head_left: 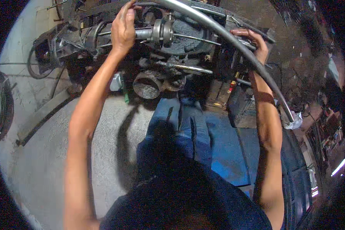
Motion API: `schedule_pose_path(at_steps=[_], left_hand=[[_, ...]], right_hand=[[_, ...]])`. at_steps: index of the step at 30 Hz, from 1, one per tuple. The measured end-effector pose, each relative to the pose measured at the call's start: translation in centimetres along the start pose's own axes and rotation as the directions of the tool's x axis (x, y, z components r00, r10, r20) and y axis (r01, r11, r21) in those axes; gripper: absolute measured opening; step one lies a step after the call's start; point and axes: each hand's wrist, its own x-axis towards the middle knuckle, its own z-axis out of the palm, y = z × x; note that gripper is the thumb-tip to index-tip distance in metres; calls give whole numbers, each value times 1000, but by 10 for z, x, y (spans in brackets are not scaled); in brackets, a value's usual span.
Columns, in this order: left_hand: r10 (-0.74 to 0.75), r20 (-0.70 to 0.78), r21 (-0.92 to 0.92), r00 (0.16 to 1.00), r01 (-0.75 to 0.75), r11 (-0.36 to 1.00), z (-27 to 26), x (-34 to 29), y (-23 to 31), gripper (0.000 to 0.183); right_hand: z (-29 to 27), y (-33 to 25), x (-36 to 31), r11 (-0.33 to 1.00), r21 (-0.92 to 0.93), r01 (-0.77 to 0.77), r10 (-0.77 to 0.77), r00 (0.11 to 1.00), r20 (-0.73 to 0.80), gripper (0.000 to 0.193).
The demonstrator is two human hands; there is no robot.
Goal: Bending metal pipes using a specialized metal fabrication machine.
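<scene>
A long curved metal tube [243, 50] sweeps across the upper right, passing over my right wrist. Beneath it, the fingers of my right hand [255, 40] curl around a short metal bar [244, 44] on a greasy machine. My left hand [123, 32] is raised beside the machine's shaft and round metal collars [163, 33]. Its fingertips reach the top edge of the picture, so what they touch is hidden. From the collars a thin rod [197, 39] extends right. Below sits a thicker bare bar [191, 69] with round metal cylinders [147, 85].
Crumpled clear plastic [294, 122] covers the tube's lower end. A dark boxy unit [243, 109] stands by my right forearm. A blue panel [228, 163] lies on the floor. At left are a long beam [46, 115] and coiled dark cable [4, 107]. Scrap clutters the far right.
</scene>
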Motion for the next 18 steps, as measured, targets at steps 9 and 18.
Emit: schedule_pose_path(at_steps=[9, 18], left_hand=[[-87, -67, -80, 994, 81, 993, -2, -2, 7, 59], [-67, -30, -147, 997, 62, 987, 2, -1, 5, 56]], right_hand=[[-14, 9, 0, 980, 190, -55, 51, 998, 22, 46], [-9, 1, 0, 987, 159, 37, -53, 994, 96, 45]])
